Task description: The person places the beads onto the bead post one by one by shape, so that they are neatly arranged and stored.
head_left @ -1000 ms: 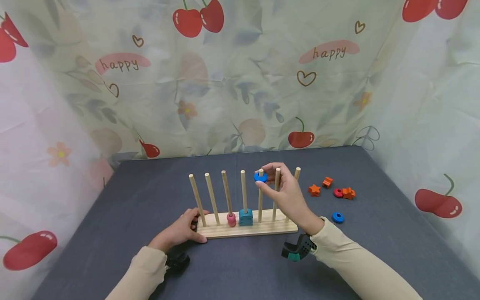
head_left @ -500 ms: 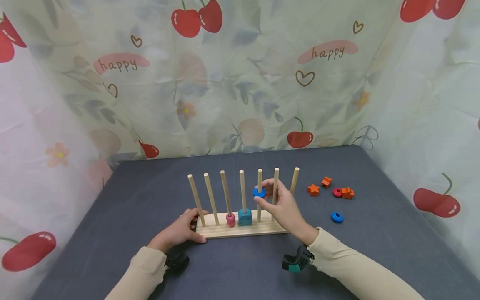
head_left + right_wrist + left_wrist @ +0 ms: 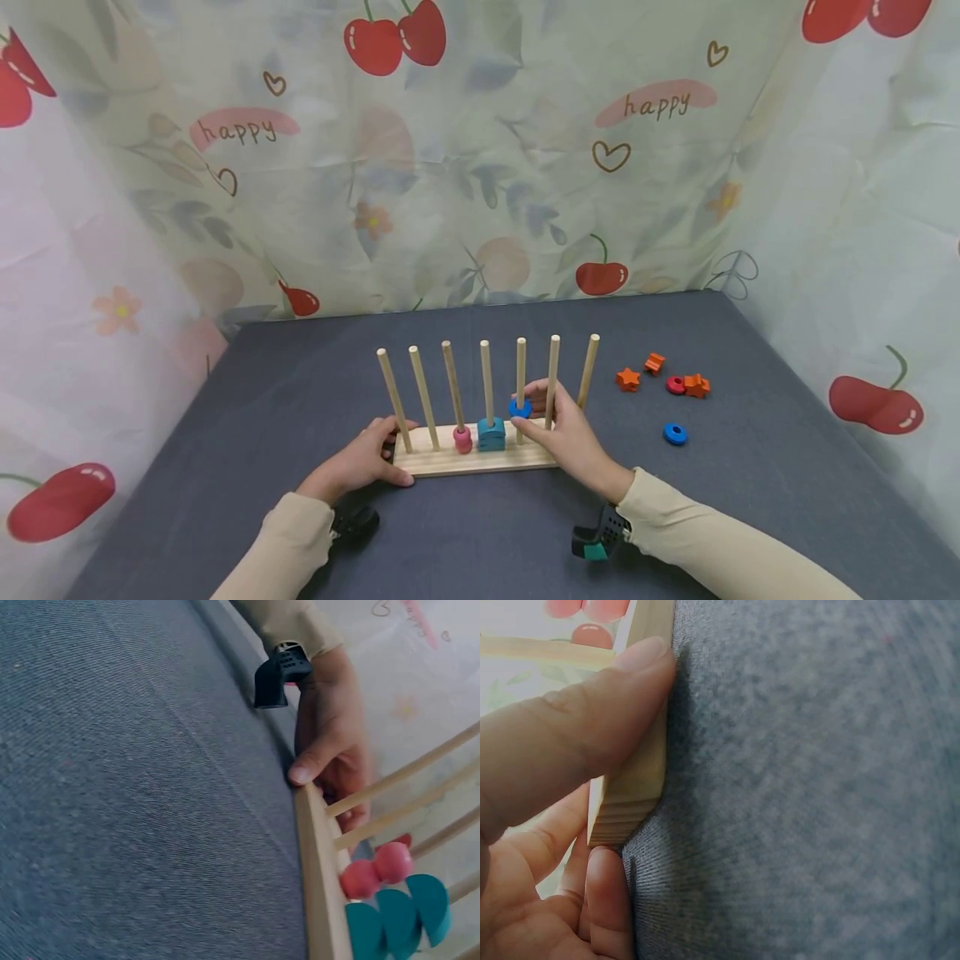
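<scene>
A wooden base [image 3: 480,464] with a row of upright pegs lies across the table. My left hand [image 3: 362,454] grips its left end; in the left wrist view the thumb [image 3: 577,739] presses the front edge of the wood, with other fingers behind. A blue ring [image 3: 512,410] is threaded on the fifth peg from the left, low down but above the base. My right hand [image 3: 570,437] pinches this ring from the right, partly hidden behind the sixth peg. Pink beads [image 3: 462,440] sit on the third peg, and teal half-round pieces [image 3: 491,436] on the fourth.
To the right on the dark tablecloth lie a second blue ring [image 3: 675,434], a red ring [image 3: 675,385] and orange pieces, among them a star [image 3: 628,380]. A patterned curtain [image 3: 480,167] surrounds the table at the back and sides.
My right hand has lowered the blue ring down the fifth peg, from near its top to just above the base. My left hand has stayed on the base's end.
</scene>
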`<state>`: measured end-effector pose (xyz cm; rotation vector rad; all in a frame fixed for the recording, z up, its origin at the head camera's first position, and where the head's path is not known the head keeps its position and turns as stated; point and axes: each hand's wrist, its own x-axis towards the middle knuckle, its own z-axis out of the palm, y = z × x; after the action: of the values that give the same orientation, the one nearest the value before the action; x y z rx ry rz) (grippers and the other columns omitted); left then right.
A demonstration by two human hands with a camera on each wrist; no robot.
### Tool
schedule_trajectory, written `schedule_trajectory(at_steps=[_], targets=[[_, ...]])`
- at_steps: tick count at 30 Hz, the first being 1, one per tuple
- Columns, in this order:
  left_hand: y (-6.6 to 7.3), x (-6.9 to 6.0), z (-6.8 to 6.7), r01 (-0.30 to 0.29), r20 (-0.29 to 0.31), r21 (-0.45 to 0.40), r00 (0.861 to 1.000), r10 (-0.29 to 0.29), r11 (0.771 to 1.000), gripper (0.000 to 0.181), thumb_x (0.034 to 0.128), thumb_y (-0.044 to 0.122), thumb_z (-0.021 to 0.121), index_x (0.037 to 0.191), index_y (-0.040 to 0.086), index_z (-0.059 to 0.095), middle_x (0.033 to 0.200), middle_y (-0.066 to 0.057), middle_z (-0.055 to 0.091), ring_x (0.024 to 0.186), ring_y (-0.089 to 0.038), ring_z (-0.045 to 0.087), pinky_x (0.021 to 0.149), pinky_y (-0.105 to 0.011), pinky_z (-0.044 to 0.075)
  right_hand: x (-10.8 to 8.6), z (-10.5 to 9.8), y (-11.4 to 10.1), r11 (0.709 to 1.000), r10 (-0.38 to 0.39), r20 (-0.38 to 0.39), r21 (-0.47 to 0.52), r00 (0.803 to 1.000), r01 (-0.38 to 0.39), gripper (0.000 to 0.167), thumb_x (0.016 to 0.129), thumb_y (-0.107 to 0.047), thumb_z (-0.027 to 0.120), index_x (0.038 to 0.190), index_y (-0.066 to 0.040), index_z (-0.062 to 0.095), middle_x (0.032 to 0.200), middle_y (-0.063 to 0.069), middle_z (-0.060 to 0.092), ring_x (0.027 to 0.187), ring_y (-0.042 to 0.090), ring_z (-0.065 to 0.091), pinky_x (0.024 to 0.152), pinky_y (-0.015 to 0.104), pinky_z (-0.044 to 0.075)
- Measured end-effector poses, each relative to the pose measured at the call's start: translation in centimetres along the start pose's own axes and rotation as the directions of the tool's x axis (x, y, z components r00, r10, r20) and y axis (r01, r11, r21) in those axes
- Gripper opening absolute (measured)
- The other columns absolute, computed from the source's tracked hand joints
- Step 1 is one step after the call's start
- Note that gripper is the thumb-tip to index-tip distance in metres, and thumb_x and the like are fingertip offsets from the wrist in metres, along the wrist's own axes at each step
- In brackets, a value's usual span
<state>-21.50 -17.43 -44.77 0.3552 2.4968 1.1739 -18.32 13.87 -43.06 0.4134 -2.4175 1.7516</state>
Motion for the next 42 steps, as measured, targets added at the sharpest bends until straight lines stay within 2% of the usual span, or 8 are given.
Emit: schedule_trajectory(at_steps=[7,12,17,27,31,37,40,42], targets=[[-0.2,0.1,0.1,-0.002,0.000,-0.001,1.000,0.002,1.000,0.073,0.0672,0.015,0.089,0.131,0.011,0.054,0.117,-0.012,0.046,0.106,-0.025,0.042,0.089,-0.040,0.039,-0.3,0.6,0.6,0.998,0.061,-0.032,-0.004,0.998,-0.061,0.038,0.084,-0.009,0.075,0.114,-0.009,0.052,0.113,0.008,0.064,0.103,0.022,0.059,0.097,0.049,0.043],[-0.2,0.0,0.0,-0.002,-0.002,-0.004,1.000,0.002,1.000,0.072,0.0672,0.014,0.089,0.130,0.011,0.054,0.117,-0.012,0.045,0.106,-0.025,0.042,0.089,-0.040,0.039,-0.3,0.9,1.4,0.996,0.091,-0.025,0.019,0.996,-0.090,0.039,0.083,-0.006,0.074,0.115,-0.006,0.052,0.115,0.011,0.064,0.108,0.025,0.058,0.099,0.048,0.042],[-0.2,0.0,0.0,-0.002,-0.003,-0.002,1.000,0.001,1.000,0.072,0.0674,0.014,0.088,0.130,0.011,0.054,0.116,-0.012,0.045,0.105,-0.025,0.042,0.088,-0.040,0.039,-0.5,1.2,1.9,0.992,0.105,-0.012,0.066,0.994,-0.104,0.038,0.083,-0.001,0.073,0.115,-0.003,0.052,0.115,0.015,0.064,0.109,0.027,0.058,0.098,0.047,0.044],[-0.2,-0.1,0.1,0.000,-0.008,-0.001,1.000,0.000,1.000,0.072,0.0670,0.014,0.089,0.130,0.011,0.054,0.117,-0.012,0.046,0.106,-0.025,0.042,0.089,-0.042,0.039,-0.6,1.6,2.6,0.990,0.123,-0.029,0.075,0.992,-0.121,0.040,0.079,0.008,0.072,0.114,0.001,0.054,0.111,0.016,0.065,0.104,0.027,0.060,0.093,0.043,0.047],[-0.1,-0.1,0.1,-0.001,-0.008,-0.002,1.000,0.001,1.000,0.072,0.0673,0.013,0.088,0.130,0.011,0.054,0.117,-0.012,0.045,0.106,-0.026,0.042,0.089,-0.042,0.039,-0.6,1.7,2.9,0.992,0.108,-0.039,0.069,0.993,-0.105,0.042,0.076,0.010,0.072,0.113,0.002,0.054,0.108,0.016,0.065,0.102,0.026,0.061,0.091,0.041,0.048],[-0.1,-0.1,0.2,-0.012,-0.007,-0.003,1.000,0.012,1.000,0.072,0.0672,0.013,0.088,0.130,0.011,0.054,0.117,-0.013,0.046,0.105,-0.026,0.041,0.088,-0.040,0.039,-0.8,1.7,2.9,0.999,0.035,-0.049,0.039,0.998,-0.033,0.044,0.071,0.013,0.071,0.110,0.001,0.054,0.103,0.012,0.068,0.095,0.017,0.061,0.085,0.034,0.049],[-0.2,-0.1,0.2,-0.015,-0.007,-0.003,1.000,0.015,1.000,0.072,0.0672,0.013,0.088,0.130,0.011,0.054,0.116,-0.013,0.046,0.105,-0.026,0.041,0.087,-0.040,0.039,-0.7,1.8,2.8,0.997,0.065,-0.047,0.041,0.997,-0.064,0.046,0.070,0.016,0.071,0.110,0.001,0.054,0.103,0.014,0.068,0.096,0.019,0.062,0.086,0.034,0.048],[-0.2,-0.1,0.1,-0.009,-0.008,-0.005,1.000,0.009,1.000,0.072,0.0671,0.013,0.088,0.130,0.011,0.054,0.117,-0.012,0.045,0.105,-0.026,0.041,0.087,-0.040,0.039,-0.6,1.8,2.6,0.992,0.113,-0.048,0.054,0.992,-0.111,0.047,0.070,0.017,0.072,0.111,0.001,0.055,0.105,0.014,0.068,0.098,0.022,0.061,0.089,0.037,0.047]])
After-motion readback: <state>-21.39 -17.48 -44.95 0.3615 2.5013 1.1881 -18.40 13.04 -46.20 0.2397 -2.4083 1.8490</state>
